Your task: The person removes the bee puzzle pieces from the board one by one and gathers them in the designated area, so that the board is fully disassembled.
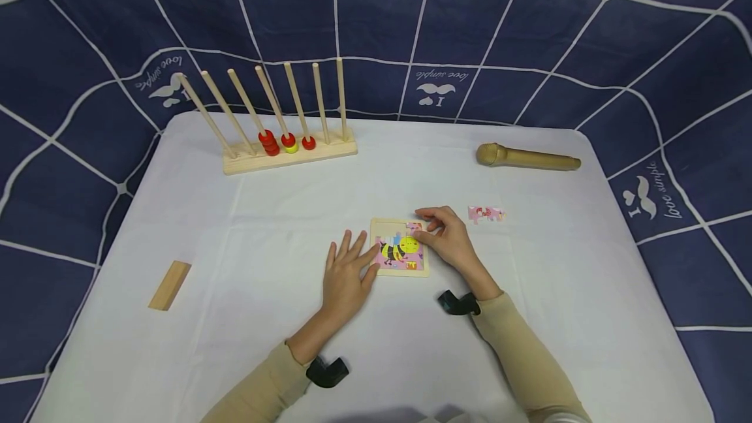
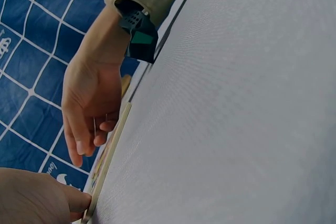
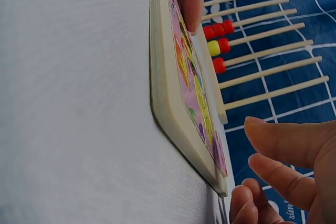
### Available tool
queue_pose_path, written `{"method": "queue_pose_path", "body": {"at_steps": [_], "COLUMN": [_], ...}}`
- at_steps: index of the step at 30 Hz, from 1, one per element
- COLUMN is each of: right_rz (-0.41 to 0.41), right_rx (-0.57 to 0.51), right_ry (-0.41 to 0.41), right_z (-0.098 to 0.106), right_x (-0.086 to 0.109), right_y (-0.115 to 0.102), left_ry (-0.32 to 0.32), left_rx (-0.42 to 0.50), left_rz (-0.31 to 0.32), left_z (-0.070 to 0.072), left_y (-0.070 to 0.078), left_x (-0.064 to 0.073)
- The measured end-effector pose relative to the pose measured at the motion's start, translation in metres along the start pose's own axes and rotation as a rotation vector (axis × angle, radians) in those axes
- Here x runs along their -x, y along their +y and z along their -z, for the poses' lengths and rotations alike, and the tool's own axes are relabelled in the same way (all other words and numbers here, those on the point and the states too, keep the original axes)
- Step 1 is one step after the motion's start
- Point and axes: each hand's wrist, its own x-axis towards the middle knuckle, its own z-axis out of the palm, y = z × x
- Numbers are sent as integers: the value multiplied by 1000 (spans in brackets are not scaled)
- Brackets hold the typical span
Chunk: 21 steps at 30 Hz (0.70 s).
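A wooden tray puzzle (image 1: 399, 273) with a bee picture (image 1: 401, 250) lies at the middle of the table. My left hand (image 1: 346, 279) rests at its left side, fingers spread, with the index finger and thumb at the frame's edge. Over the upper right corner is my right hand (image 1: 449, 237), its thumb and index finger apart around a pink piece (image 1: 414, 226) there. In the right wrist view a gap separates these fingers (image 3: 283, 142) from the tray's edge. Bare wood shows along the top left of the tray. Pink puzzle pieces (image 1: 486, 215) lie beyond the right hand.
A wooden peg rack (image 1: 294, 156) with red and yellow beads stands at the back left. A wooden toy microphone (image 1: 529, 157) lies at the back right, and a wooden block (image 1: 170, 286) at the left. Dark blue patterned cloth (image 1: 376, 31) hangs behind the white table.
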Motion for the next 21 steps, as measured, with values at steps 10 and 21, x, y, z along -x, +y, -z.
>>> {"method": "queue_pose_path", "body": {"at_steps": [10,21], "right_rz": [42,32], "right_rx": [63,138], "right_ry": [-15,-5], "right_z": [-2,-5], "right_x": [0,-1], "right_y": [4,4], "left_ry": [-2,-7], "left_rx": [10,7], "left_rz": [-2,0], "left_z": [-1,-1], "left_y": [0,-1], "left_x": [0,0]}}
